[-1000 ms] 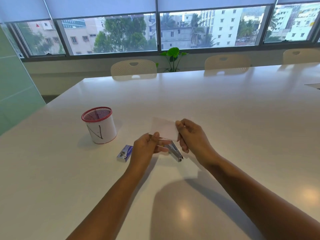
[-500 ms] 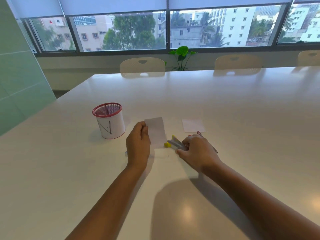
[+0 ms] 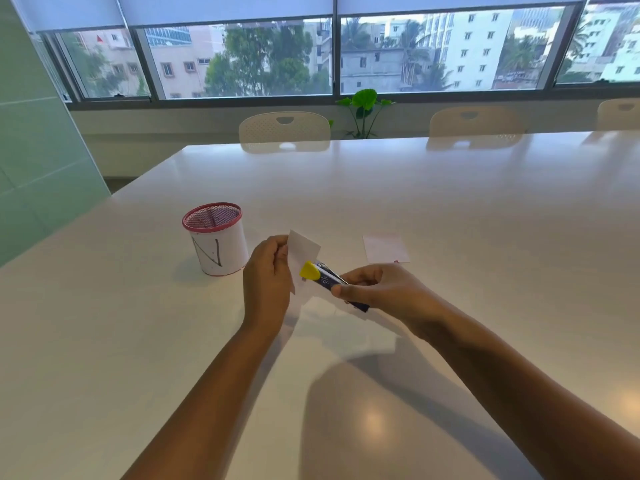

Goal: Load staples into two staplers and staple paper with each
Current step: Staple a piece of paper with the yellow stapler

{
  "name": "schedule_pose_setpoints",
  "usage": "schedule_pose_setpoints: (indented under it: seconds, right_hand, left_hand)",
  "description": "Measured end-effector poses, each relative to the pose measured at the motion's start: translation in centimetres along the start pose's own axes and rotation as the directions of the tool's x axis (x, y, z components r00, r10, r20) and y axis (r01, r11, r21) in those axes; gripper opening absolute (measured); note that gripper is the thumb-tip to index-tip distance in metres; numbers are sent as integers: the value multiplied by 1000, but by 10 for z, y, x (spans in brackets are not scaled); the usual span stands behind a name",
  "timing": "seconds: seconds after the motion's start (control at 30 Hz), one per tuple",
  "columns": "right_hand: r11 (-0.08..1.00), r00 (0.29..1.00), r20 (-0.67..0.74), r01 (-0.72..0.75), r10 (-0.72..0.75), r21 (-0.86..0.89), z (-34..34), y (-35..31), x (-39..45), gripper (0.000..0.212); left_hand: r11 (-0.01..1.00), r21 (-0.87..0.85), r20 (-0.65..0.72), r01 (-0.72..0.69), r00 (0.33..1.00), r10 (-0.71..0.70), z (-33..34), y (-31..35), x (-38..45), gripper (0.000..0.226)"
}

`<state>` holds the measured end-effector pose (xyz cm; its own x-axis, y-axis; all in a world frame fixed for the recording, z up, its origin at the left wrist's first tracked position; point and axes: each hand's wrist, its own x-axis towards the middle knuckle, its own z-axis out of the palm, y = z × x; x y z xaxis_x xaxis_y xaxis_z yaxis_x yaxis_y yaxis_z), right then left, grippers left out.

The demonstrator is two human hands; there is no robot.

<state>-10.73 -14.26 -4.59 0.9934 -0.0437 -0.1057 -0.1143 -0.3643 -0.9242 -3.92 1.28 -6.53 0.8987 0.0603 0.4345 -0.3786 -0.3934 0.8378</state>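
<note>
Fingers of left hand (image 3: pixel 266 282) pinch thin white paper (image 3: pixel 304 252); right hand (image 3: pixel 381 289) grips yellow-tipped stapler (image 3: pixel 325 277)

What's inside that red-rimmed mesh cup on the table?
Inside the red-rimmed mesh cup only pink mesh wall shows near the rim; nothing sticks out. Its bottom is hidden by the white wrap, so small items cannot be ruled out.
</note>
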Motion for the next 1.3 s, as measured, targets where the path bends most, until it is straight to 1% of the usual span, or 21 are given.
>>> schedule_pose_setpoints:
  seconds: [0.13,0.27,0.37,0.43,0.5,0.63,0.73,0.9,0.93,0.97,1.03,1.07,1.13,1.2,1.3]
  right_hand:
    - [999,1000,6,1,-1,47,-1,-1,0,16]
    - [1000,1000,11,-9,9,16,0,0,1,24]
    - [999,1000,19,-22,21,49,0,0,2,23]
    - [998,999,33,-23,21,61,1,0,2,24]
    - [999,999,38,-11,9,47,2,0,2,26]
    - [998,1000,4,15,-16,56,3,1,2,26]
    - [996,999,-14,31,-30,87,2,1,1,25]
    - [995,997,-45,58,-55,79,3,1,2,19]
    - [995,997,-52,67,-63,78,3,1,1,18]
    - [994,996,-59,76,-72,79,3,0,1,19]
    - [991,992,-80,100,-94,84,2,0,1,19]
    - [990,990,-92,111,-103,82,1,1,1,19]
    - [989,987,-111,128,-120,70,0,2,1,20]
    - [988,984,-117,144,-136,62,0,3,2,17]
    - [985,982,-107,163,-156,54,1,3,2,13]
  left_hand:
    - [999,26,-18,-25,1000,25,-2,3,0,26]
    - [1000,8,-5,-30,1000,30,-3,4,-1,27]
    - [998,31,-37,-51,998,52,-4,3,0,27]
    - [998,42,-58,-38,998,41,-5,3,1,26]
    - [999,33,-44,-30,999,32,-4,4,0,26]
    - [998,-5,42,-68,997,68,0,7,-5,24]
    - [997,4,55,-71,996,71,1,7,-4,25]
    - [994,21,113,-106,988,103,-3,6,1,26]
    - [995,-18,133,-98,986,100,-5,7,2,26]
    - [996,-72,167,-62,983,73,-7,10,2,27]
    - [986,-141,296,83,954,-38,-10,15,3,29]
    - [983,-126,366,134,927,-79,-10,16,4,28]
    - [989,-78,461,125,884,-76,-12,15,5,18]
    - [989,-91,484,113,873,-55,-14,15,5,10]
    - [986,-115,491,123,870,-51,-15,14,4,7]
